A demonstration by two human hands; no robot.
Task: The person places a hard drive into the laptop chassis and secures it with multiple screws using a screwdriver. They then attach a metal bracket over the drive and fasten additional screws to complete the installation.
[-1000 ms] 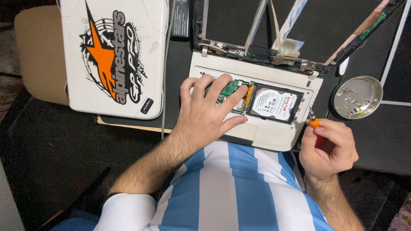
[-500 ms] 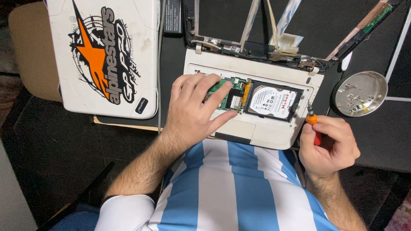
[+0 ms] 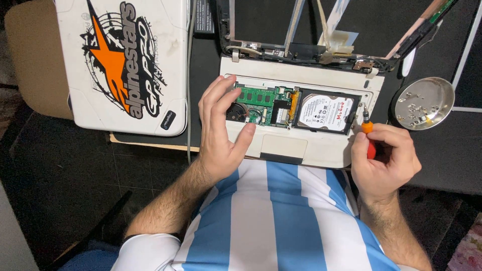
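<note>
A white laptop base (image 3: pixel 301 148) lies opened up in front of me, showing a green circuit board (image 3: pixel 258 103) and a silver hard drive (image 3: pixel 325 111). My left hand (image 3: pixel 221 128) rests flat on the base's left side, fingers spread next to the circuit board and a small black fan. My right hand (image 3: pixel 386 160) grips a small orange-and-red screwdriver (image 3: pixel 368 135), its tip pointing up at the right edge of the hard drive bay. The laptop's stripped screen frame (image 3: pixel 321 30) stands open behind the base.
A white laptop cover with an orange-and-black star sticker (image 3: pixel 123 65) lies at the left on a brown board. A round metal dish (image 3: pixel 424 103) holding several small screws sits to the right on the black table. A white cable runs down beside the cover.
My left hand has slid left off the circuit board, uncovering it. My right hand has raised the screwdriver tip toward the hard drive's right edge.
</note>
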